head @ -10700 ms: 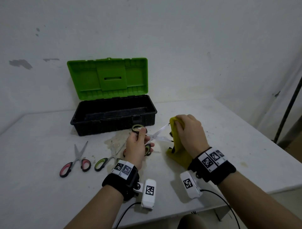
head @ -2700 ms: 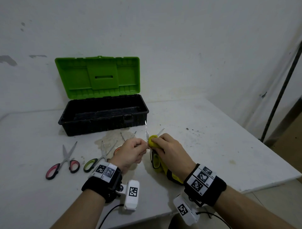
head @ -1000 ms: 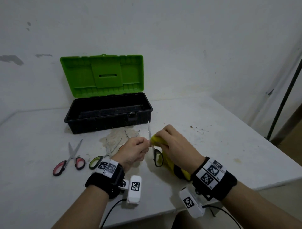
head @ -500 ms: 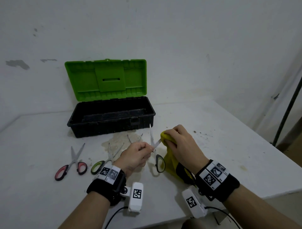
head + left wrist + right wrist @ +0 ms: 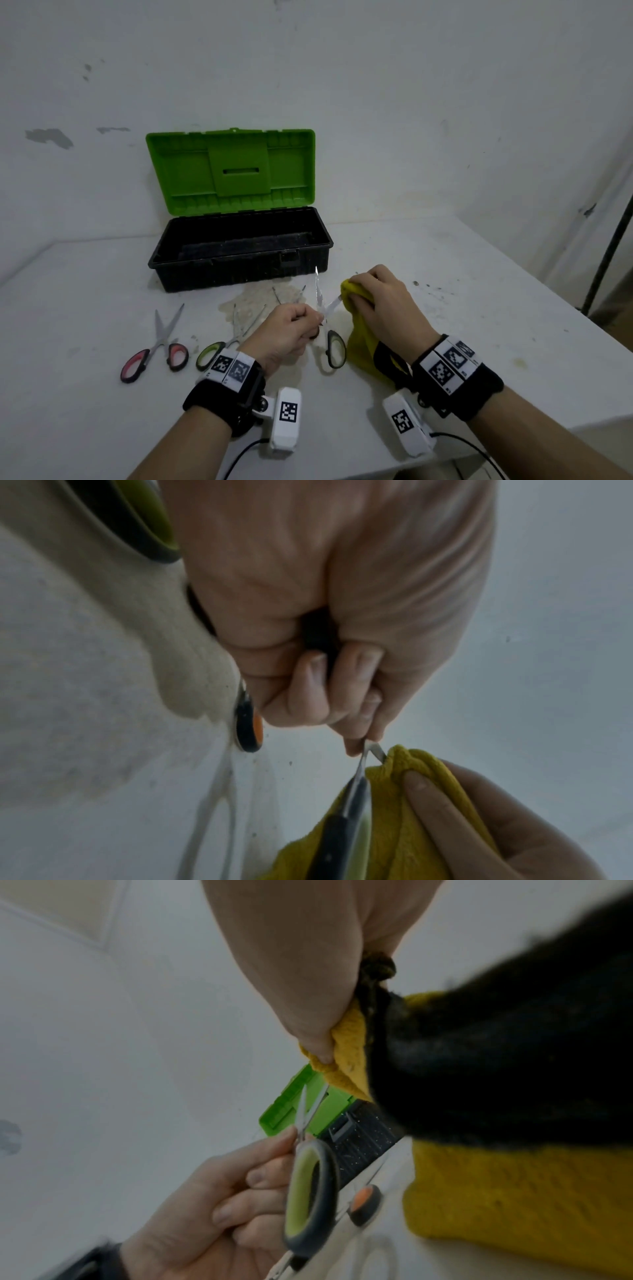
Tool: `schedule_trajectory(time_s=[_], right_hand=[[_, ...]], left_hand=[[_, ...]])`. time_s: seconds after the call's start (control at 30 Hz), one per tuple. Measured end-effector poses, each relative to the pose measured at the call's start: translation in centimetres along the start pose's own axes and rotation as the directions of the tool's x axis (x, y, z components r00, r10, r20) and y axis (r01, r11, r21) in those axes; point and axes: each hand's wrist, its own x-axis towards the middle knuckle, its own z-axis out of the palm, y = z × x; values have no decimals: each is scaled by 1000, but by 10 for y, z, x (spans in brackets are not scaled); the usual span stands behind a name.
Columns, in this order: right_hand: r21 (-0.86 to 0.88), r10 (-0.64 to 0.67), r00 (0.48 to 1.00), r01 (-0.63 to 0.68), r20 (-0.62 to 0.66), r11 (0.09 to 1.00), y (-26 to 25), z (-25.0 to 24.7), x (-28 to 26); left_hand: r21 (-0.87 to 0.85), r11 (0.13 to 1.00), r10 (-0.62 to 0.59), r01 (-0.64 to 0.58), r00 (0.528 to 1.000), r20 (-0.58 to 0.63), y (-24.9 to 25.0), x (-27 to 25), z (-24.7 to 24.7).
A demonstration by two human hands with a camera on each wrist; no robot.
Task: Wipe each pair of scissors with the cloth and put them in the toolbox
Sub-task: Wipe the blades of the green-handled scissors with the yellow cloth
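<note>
While the left hand (image 5: 291,329) pinches the open green-handled scissors (image 5: 329,327) at the pivot, the right hand (image 5: 383,305), bunching the yellow cloth (image 5: 359,337), has slid outward to the right blade's tip. That blade looks nearly wiped. Far left, the toolbox (image 5: 239,263) holds no scissors; other pairs lie on the surface (image 5: 445,325).

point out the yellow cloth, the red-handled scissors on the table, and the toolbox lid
cloth (image 5: 359,337): head view, on the fold hanging below the right hand.
red scissors (image 5: 135,365): head view, on the larger red handle loop.
toolbox lid (image 5: 185,171): head view, on the green inner face, left of the middle panel.
</note>
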Motion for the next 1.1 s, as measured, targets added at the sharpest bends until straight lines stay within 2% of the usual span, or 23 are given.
schedule_trajectory(time_s=[0.13, 0.2, 0.37, 0.57, 0.67, 0.8, 0.87, 0.97, 1.1], right_hand=[[34, -112, 989, 109, 95, 993, -12, 5, -10], [24, -121, 985, 119, 127, 993, -12, 11, -14], [-5, -56, 997, 56, 59, 998, -6, 7, -8], [-39, 156, 987, -158, -43, 987, 9, -17, 9], [-20, 88, 993, -89, -76, 996, -1, -21, 4], [-37, -7, 997, 10, 80, 999, -13, -6, -11], [-51, 21, 997, -17, 77, 999, -9, 0, -11], [-57, 126, 992, -124, 24, 991, 5, -3, -1], [-90, 249, 968, -246, 23, 965, 24, -14, 8]], left_hand=[[-31, 999, 16, -15, 1000, 9, 3, 4, 1], [-18, 1000, 20, -20, 1000, 16, 4, 5, 3], [22, 998, 53, -53, 999, 9, 7, 4, 8], [104, 992, 76, -74, 997, -23, 6, 3, 12], [68, 996, 64, -63, 998, -20, 7, 5, 12], [74, 995, 60, -61, 998, 13, 8, 7, 13], [104, 992, 65, -67, 998, 26, 6, 5, 12], [114, 991, 61, -65, 998, 32, 1, 4, 7], [102, 995, -22, 20, 1000, 18, 0, 0, 5]])
